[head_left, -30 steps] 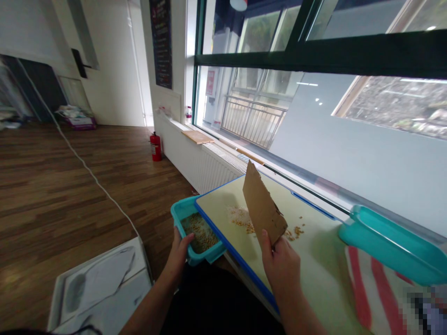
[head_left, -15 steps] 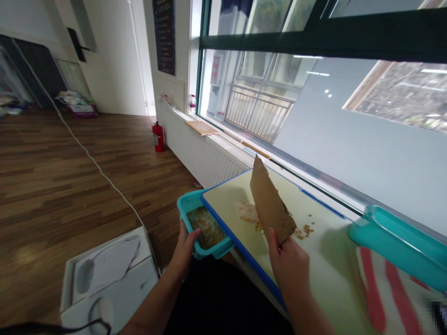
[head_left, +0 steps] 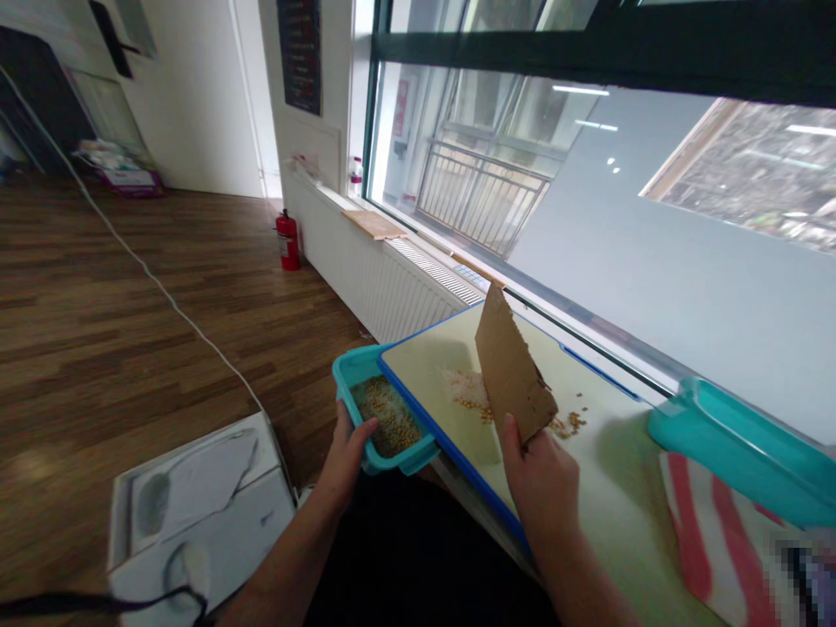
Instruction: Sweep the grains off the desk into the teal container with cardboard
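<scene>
My left hand (head_left: 349, 448) grips the near left rim of a teal plastic tub (head_left: 344, 370), its thumb over the edge. Inside the tub lies a mix of yellow kernels and pale grains (head_left: 392, 418). The tub sits at and partly under the blue-edged corner of a cream cutting board (head_left: 431, 344). My right hand (head_left: 542, 479) holds a torn piece of cardboard (head_left: 513, 366) on edge on the board. Left of the cardboard is a small pile of white grains and yellow kernels (head_left: 471, 392); more yellow kernels (head_left: 571, 424) are scattered to its right.
A second teal tub (head_left: 738, 453) and a red-and-white striped cloth (head_left: 711, 531) lie on the right of the board. A radiator (head_left: 405, 287) runs below the window. White box (head_left: 202, 514) on the floor at left, fire extinguisher (head_left: 287, 239) farther off, and a cable (head_left: 176, 305) crosses the floor.
The view has shifted slightly. The cardboard stands in nearly the same place on the board, and both hands keep their grips. The piles look much the same.
</scene>
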Action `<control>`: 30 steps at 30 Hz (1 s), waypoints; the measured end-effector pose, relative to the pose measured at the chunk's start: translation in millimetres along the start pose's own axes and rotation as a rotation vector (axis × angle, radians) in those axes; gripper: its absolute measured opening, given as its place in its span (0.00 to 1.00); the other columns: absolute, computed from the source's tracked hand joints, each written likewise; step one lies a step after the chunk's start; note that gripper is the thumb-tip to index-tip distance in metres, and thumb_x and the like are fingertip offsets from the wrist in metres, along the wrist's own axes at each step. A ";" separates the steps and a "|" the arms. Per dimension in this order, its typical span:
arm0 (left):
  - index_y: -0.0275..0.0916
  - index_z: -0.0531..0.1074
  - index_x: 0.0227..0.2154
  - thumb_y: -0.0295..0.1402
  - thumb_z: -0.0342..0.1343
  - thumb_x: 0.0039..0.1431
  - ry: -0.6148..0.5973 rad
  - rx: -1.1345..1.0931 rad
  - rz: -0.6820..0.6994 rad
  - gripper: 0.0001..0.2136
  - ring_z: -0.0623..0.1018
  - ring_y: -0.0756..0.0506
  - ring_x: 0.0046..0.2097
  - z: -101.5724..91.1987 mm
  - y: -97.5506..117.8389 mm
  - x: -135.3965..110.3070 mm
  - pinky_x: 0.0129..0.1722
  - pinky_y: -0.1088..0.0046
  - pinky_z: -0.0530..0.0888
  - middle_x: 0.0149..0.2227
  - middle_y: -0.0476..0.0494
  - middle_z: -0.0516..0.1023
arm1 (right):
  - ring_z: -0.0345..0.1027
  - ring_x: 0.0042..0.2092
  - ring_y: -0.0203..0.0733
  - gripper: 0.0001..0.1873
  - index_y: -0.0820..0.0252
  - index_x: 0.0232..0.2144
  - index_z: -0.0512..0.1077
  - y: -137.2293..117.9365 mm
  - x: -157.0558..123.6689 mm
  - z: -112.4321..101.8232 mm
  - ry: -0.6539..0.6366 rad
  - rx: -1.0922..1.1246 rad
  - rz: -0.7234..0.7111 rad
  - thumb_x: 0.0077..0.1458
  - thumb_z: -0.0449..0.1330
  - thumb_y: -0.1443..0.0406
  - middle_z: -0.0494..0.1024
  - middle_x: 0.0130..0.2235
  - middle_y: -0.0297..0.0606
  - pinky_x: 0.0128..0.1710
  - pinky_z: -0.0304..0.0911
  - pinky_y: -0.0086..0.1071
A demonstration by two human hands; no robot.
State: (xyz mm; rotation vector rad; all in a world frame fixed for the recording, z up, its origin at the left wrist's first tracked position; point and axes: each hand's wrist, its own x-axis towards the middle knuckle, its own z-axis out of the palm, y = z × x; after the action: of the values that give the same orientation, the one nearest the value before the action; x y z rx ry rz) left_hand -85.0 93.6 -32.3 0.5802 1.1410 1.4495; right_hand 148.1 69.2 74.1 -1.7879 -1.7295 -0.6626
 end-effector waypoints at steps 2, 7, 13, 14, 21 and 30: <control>0.44 0.52 0.68 0.39 0.60 0.54 -0.019 -0.003 -0.003 0.39 0.70 0.35 0.61 -0.6 1.0 -0.3 0.60 0.54 0.67 0.60 0.38 0.71 | 0.61 0.19 0.36 0.34 0.64 0.20 0.74 -3.3 -0.4 2.2 0.005 -0.026 -0.016 0.67 0.41 0.52 0.69 0.16 0.40 0.21 0.51 0.29; 0.44 0.50 0.69 0.39 0.62 0.53 -0.005 -0.008 -0.006 0.42 0.69 0.35 0.62 -4.0 3.1 -0.4 0.60 0.55 0.67 0.61 0.37 0.69 | 0.62 0.19 0.36 0.36 0.66 0.22 0.75 -9.3 -3.3 5.5 0.051 -0.056 -0.078 0.68 0.39 0.53 0.70 0.18 0.42 0.22 0.51 0.29; 0.44 0.51 0.69 0.37 0.61 0.53 -0.022 -0.086 -0.059 0.41 0.73 0.35 0.58 -6.2 2.8 3.3 0.56 0.54 0.71 0.59 0.36 0.72 | 0.60 0.18 0.37 0.40 0.62 0.15 0.69 -6.3 -6.9 5.1 0.040 -0.082 0.067 0.65 0.37 0.44 0.69 0.16 0.43 0.21 0.49 0.31; 0.44 0.51 0.69 0.36 0.60 0.53 -0.011 -0.094 -0.068 0.40 0.74 0.35 0.57 -6.6 2.3 4.3 0.56 0.54 0.71 0.59 0.36 0.72 | 0.60 0.18 0.37 0.41 0.62 0.15 0.69 -5.7 -7.5 4.6 0.040 -0.091 0.090 0.64 0.37 0.43 0.69 0.16 0.44 0.21 0.49 0.31; 0.39 0.52 0.69 0.35 0.57 0.50 0.003 -0.047 -0.060 0.41 0.71 0.35 0.60 -9.3 3.5 8.3 0.59 0.58 0.68 0.61 0.36 0.70 | 0.61 0.17 0.37 0.41 0.62 0.15 0.68 -6.7 -8.3 2.2 0.035 -0.122 0.078 0.65 0.36 0.43 0.70 0.17 0.44 0.21 0.50 0.31; 0.41 0.57 0.67 0.36 0.59 0.50 0.005 -0.065 -0.044 0.39 0.74 0.35 0.57 -12.3 0.5 11.2 0.58 0.55 0.68 0.56 0.38 0.75 | 0.62 0.17 0.37 0.38 0.60 0.16 0.66 -11.2 3.3 1.2 0.040 -0.086 0.061 0.65 0.37 0.44 0.70 0.16 0.42 0.21 0.50 0.30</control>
State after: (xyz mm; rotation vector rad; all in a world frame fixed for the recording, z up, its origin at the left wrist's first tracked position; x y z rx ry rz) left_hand -98.4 100.3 -39.5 0.5033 1.1004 1.4457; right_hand 137.1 72.6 76.1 -1.8652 -1.6363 -0.7521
